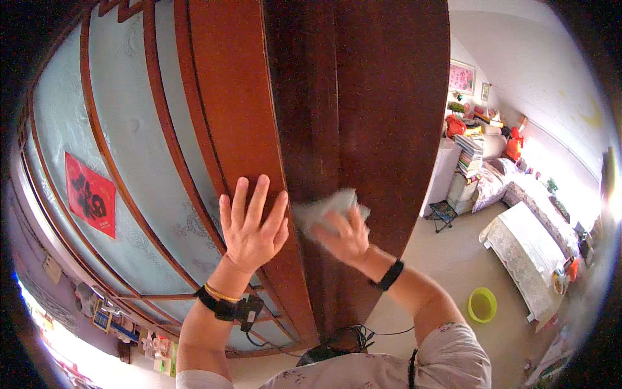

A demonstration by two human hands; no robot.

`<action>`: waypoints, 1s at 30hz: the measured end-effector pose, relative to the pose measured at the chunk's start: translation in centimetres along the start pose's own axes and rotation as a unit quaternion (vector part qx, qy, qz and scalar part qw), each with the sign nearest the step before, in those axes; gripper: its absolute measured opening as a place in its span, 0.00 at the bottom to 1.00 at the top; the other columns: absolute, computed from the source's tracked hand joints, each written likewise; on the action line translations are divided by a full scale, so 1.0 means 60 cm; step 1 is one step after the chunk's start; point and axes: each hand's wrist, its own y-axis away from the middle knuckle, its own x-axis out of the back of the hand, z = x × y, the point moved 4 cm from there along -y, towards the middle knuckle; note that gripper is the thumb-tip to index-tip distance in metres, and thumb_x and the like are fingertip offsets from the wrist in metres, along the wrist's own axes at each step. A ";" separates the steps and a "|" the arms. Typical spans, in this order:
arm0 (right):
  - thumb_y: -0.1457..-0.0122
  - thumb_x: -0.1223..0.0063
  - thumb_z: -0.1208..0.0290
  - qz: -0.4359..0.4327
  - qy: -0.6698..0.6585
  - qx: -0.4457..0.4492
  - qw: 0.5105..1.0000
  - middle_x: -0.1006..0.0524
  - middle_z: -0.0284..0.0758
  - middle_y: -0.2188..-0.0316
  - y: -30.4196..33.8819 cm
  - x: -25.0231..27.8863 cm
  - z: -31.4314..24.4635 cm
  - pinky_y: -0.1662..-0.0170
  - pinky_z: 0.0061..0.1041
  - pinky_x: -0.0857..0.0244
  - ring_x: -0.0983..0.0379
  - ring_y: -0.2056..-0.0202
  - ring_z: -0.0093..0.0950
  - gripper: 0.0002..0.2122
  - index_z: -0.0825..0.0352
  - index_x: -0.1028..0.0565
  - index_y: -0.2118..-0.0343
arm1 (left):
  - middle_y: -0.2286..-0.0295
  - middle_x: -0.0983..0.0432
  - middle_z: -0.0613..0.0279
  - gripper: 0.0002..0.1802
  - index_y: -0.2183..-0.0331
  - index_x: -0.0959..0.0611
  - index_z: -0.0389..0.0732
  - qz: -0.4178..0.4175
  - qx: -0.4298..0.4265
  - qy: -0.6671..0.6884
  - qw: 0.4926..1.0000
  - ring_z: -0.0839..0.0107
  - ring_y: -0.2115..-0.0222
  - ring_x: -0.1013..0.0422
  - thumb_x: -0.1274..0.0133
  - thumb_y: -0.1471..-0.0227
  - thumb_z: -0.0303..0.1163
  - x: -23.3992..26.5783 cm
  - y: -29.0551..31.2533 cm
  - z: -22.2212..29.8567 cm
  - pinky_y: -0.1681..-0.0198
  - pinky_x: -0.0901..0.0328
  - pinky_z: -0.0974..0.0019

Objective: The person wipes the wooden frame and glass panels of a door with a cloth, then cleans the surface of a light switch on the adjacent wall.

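Note:
My left hand (251, 227) lies flat with its fingers spread on the reddish-brown wooden frame (236, 110) of a door. Beside it, my right hand (343, 238) presses a grey cloth (327, 207) against the dark brown wooden panel (389, 97). Motion blurs the right fingers and part of the cloth. To the left of the frame, the door has frosted glass panes (133, 123) between curved-looking wooden bars. A red paper square (91, 196) with black brush marks is stuck on the glass.
A cable (395, 332) and a dark bundle (343, 340) are low by my body. Beyond the panel stand a lime-green basin (482, 305), a small folding stool (442, 214), a stack of books (468, 155) and a low table with a white cloth (525, 240).

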 end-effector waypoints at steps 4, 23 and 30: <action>0.52 0.52 0.69 -0.286 -0.056 0.010 0.957 0.35 0.31 0.57 0.205 -0.039 -0.071 0.54 0.47 0.36 0.38 0.54 0.43 0.16 0.42 0.27 0.59 | 0.46 0.42 0.54 0.19 0.58 0.22 0.48 -0.006 0.025 0.004 1.000 0.48 0.45 0.48 0.51 0.55 0.39 -0.001 0.001 -0.007 0.44 0.57 0.43; 0.53 0.45 0.60 0.197 0.196 -0.015 0.960 0.50 0.37 0.41 -0.629 0.322 0.388 0.41 0.40 0.53 0.54 0.41 0.42 0.28 0.55 0.39 0.46 | 0.48 0.38 0.65 0.19 0.60 0.21 0.53 -0.029 -0.017 -0.070 0.997 0.59 0.44 0.47 0.50 0.57 0.44 -0.066 -0.083 0.082 0.43 0.67 0.38; 0.48 0.51 0.53 0.004 0.163 -0.029 0.986 0.59 0.36 0.38 -0.604 0.279 0.337 0.38 0.43 0.61 0.61 0.38 0.42 0.32 0.55 0.46 0.41 | 0.52 0.33 0.63 0.16 0.64 0.20 0.48 -0.044 0.008 -0.069 0.997 0.58 0.46 0.45 0.50 0.56 0.42 -0.046 -0.066 0.071 0.42 0.68 0.40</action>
